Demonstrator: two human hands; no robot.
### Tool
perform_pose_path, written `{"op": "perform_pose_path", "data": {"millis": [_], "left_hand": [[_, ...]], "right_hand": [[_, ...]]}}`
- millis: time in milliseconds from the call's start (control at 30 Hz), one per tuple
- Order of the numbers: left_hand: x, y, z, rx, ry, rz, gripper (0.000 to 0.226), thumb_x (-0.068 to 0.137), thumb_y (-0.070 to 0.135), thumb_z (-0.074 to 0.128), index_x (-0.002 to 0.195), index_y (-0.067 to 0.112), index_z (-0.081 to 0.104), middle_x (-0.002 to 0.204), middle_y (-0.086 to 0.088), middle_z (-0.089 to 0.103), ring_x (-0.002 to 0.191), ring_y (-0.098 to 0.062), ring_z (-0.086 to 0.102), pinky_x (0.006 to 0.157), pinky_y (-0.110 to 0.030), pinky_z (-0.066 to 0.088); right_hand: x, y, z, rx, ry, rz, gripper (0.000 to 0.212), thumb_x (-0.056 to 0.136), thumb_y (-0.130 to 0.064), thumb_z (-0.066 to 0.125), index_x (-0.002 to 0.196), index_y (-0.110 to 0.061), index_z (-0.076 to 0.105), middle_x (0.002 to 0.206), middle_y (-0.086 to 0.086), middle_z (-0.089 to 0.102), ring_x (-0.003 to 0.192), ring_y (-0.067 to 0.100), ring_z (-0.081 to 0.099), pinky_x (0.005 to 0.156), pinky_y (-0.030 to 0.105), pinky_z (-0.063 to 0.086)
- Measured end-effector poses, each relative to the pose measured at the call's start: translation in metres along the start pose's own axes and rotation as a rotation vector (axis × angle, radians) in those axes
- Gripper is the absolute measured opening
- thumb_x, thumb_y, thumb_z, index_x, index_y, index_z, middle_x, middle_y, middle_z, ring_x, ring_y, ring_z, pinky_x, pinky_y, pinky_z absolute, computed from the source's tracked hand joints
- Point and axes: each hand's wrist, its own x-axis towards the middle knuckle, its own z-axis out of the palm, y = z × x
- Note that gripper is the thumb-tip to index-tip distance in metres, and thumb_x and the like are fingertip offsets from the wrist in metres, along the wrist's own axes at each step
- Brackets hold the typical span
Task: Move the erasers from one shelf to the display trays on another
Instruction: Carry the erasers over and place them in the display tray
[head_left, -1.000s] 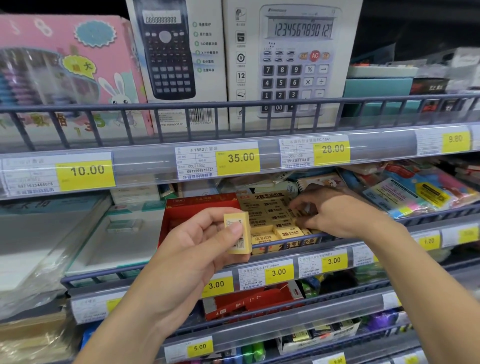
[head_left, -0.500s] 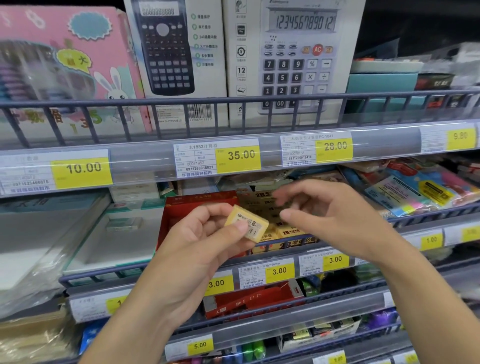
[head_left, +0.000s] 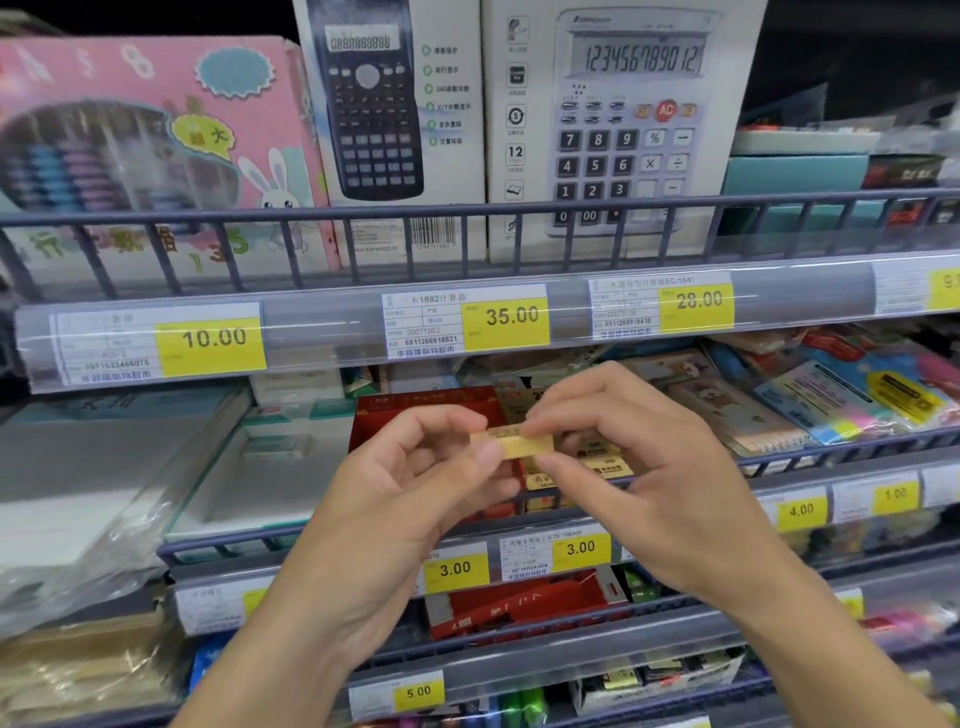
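Both the left hand (head_left: 415, 499) and the right hand (head_left: 639, 467) pinch one small yellow wrapped eraser (head_left: 519, 441) by its ends. The red cardboard display tray (head_left: 415, 415) behind is partly filled on its right, so the task looks underway, with this eraser not yet placed.

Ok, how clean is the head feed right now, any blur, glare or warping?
Head view: the eraser pinched between left hand and right hand is smeared, its print unreadable; the shelf rails bow from the wide lens; glare streaks the clear price strip; the top right corner falls dark.
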Motion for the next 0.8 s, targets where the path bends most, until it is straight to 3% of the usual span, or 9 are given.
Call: {"op": "perform_pose_path", "data": {"millis": [167,433,500,567,633,733,800], "left_hand": [[0.0,-0.006,-0.005,0.13,-0.042,0.113,0.034,0.073,0.009,0.084,0.103,0.023,0.078,0.115,-0.008,0.077,0.107,-0.027,0.075,0.086,-0.023,0.058],[0.0,-0.008,-0.005,0.26,-0.095,0.233,0.034,0.079,0.008,0.084,0.106,0.027,0.075,0.112,0.0,0.078,0.105,-0.018,0.074,0.085,-0.02,0.058],[-0.001,-0.011,-0.009,0.474,-0.026,0.311,0.03,0.087,0.015,0.081,0.108,0.035,0.071,0.114,0.008,0.075,0.107,-0.012,0.072,0.09,-0.017,0.055],[-0.001,-0.014,-0.016,0.932,0.084,0.484,0.019,0.095,0.033,0.07,0.112,0.041,0.066,0.114,0.022,0.068,0.111,-0.002,0.064,0.095,-0.01,0.046],[0.0,-0.02,-0.021,1.323,0.072,0.567,0.022,0.1,0.047,0.057,0.116,0.035,0.065,0.112,0.026,0.06,0.106,0.0,0.054,0.092,-0.013,0.04],[0.001,-0.032,-0.026,1.564,0.03,0.519,0.039,0.099,0.056,0.048,0.116,0.028,0.068,0.106,0.016,0.064,0.093,-0.01,0.055,0.082,-0.029,0.044],[0.002,-0.036,-0.028,1.647,0.026,0.544,0.037,0.102,0.054,0.047,0.114,0.026,0.068,0.1,0.014,0.067,0.086,-0.014,0.059,0.076,-0.032,0.044]], "right_hand": [[-0.003,0.005,-0.005,0.157,-0.044,0.128,0.03,0.087,-0.018,0.074,0.116,-0.024,0.069,0.12,-0.01,0.061,0.105,0.022,0.063,0.082,0.03,0.054],[-0.002,0.006,-0.007,0.134,-0.098,0.123,0.035,0.088,-0.01,0.075,0.121,-0.018,0.068,0.111,-0.007,0.063,0.094,0.023,0.063,0.08,0.028,0.052],[-0.001,0.009,-0.013,0.109,-0.088,0.149,0.033,0.087,-0.012,0.075,0.118,-0.019,0.07,0.107,-0.009,0.064,0.092,0.021,0.064,0.08,0.026,0.054],[0.002,0.015,-0.023,0.108,-0.042,0.264,0.03,0.084,-0.014,0.077,0.113,-0.023,0.072,0.098,-0.009,0.067,0.086,0.017,0.066,0.079,0.025,0.056],[0.007,0.025,-0.034,0.07,-0.015,0.408,0.024,0.083,-0.018,0.079,0.105,-0.025,0.073,0.09,-0.007,0.071,0.078,0.014,0.069,0.076,0.03,0.059],[0.015,0.039,-0.042,-0.078,-0.095,0.52,0.02,0.084,-0.027,0.078,0.102,-0.029,0.073,0.086,-0.008,0.076,0.078,0.008,0.071,0.078,0.038,0.059],[0.018,0.043,-0.04,-0.077,-0.171,0.533,0.021,0.085,-0.025,0.078,0.103,-0.032,0.072,0.086,-0.007,0.076,0.079,0.009,0.071,0.08,0.04,0.059]]}}
